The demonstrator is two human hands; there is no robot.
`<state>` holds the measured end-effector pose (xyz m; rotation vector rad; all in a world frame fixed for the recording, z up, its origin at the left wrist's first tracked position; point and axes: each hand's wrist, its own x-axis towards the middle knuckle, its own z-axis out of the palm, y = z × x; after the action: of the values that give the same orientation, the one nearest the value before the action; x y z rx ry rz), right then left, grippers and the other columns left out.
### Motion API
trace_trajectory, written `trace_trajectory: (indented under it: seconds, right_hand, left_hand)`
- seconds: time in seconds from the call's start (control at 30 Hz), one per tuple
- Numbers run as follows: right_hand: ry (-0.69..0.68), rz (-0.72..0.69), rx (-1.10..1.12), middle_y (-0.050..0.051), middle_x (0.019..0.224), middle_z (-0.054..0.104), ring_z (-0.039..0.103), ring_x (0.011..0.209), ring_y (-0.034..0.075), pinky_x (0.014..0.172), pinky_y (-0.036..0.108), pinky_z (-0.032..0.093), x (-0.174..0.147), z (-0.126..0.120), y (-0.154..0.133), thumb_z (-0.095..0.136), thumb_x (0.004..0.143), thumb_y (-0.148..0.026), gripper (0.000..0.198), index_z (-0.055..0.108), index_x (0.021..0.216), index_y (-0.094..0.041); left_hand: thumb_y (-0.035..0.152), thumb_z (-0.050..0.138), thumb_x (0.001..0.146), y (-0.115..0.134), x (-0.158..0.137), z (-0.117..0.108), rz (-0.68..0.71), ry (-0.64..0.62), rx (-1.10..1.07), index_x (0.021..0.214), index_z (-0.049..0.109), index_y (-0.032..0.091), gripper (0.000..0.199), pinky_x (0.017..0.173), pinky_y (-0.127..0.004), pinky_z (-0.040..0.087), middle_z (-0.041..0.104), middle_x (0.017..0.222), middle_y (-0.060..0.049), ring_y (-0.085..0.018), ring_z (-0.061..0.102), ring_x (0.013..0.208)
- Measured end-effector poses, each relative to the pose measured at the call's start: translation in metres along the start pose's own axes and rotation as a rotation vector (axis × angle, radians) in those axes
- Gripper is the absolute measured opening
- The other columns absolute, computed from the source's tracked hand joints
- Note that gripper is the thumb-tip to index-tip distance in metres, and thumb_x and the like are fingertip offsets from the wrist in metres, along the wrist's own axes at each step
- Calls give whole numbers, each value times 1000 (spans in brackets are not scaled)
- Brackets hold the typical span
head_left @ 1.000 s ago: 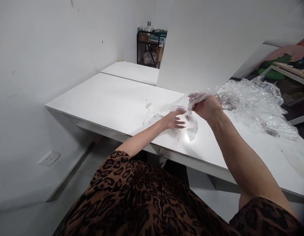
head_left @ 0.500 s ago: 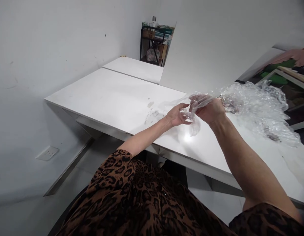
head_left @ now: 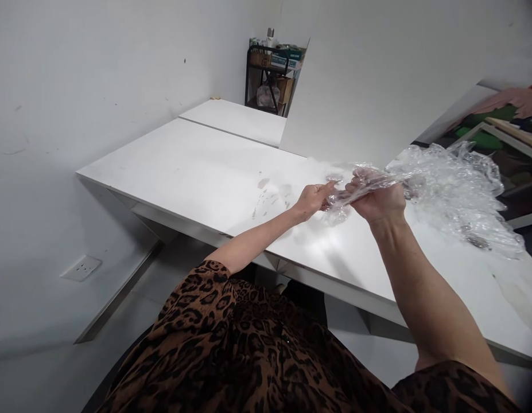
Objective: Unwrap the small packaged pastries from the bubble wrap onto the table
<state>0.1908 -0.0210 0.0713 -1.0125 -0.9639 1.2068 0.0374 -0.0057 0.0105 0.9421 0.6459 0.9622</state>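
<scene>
A clear, crinkled plastic bag [head_left: 341,213] is stretched between my two hands above the white table. My left hand [head_left: 313,198] pinches its near left end, fingers closed on the film. Further right, my right hand [head_left: 380,198] is wrapped round the gathered plastic, which runs over its fingers. Beyond the right wrist, a large heap of clear plastic bags [head_left: 455,195] lies on the table, with a few darker patches showing through. Whether the held bag is joined to that heap, I cannot tell.
The white table [head_left: 162,160] meets the wall on the left and carries some stains near my left hand. A large white panel [head_left: 356,86] stands at its back. Behind are a black shelf rack [head_left: 268,77] and, on the right, a frame with coloured cloth [head_left: 498,123].
My left hand has closed from a loose, spread grasp into a pinch on the plastic. My right hand has shifted slightly right, and the bag's hanging end has lifted.
</scene>
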Motion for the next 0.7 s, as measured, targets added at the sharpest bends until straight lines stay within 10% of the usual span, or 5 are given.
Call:
trace_trajectory:
  seconds: [0.33,0.53,0.7]
  right_hand:
    - [-69,73,196,-5,52,20,16,45,9,42,25,16,-13,-6,-5,62,82,-35,36,34,63,-22]
    - [-139,108,183,-5,51,22,13,45,9,41,25,15,-20,8,7,66,74,-33,42,29,61,-22]
    - [34,-111,418,-5,49,22,6,47,8,43,27,10,-15,-28,-21,52,83,-33,32,32,61,-23]
  left_hand:
    - [76,60,83,6,-5,-15,-175,-45,52,112,63,13,70,77,-38,63,73,103,-16,-23,75,80]
    - [36,66,92,0,6,-1,-74,63,123,88,59,16,23,64,-23,56,69,86,-3,-8,67,59]
    - [17,56,91,0,8,-24,-69,224,117,79,51,16,13,57,-22,51,59,72,2,-9,64,54]
